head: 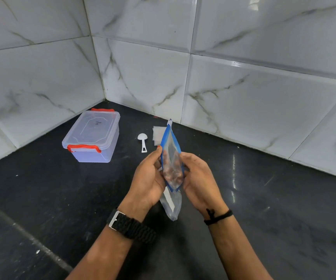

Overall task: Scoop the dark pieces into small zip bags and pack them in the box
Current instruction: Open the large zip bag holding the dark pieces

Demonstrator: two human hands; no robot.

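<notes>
A clear zip bag with a blue zip rim (171,150) is held up in the middle of the view, its mouth spread open, with brown-dark pieces (173,174) inside. My left hand (150,178) grips its left edge and my right hand (198,178) grips its right edge. The bag's lower end (172,205) hangs below my hands. A clear plastic box (94,136) with red latches and its lid on stands at the back left on the dark counter. A white scoop (142,140) lies between the box and the bag.
Small empty zip bags (158,134) lie stacked behind the held bag, near the wall. White marble-look tiled walls (243,81) meet in a corner at the back. The dark counter (284,209) spreads to both sides.
</notes>
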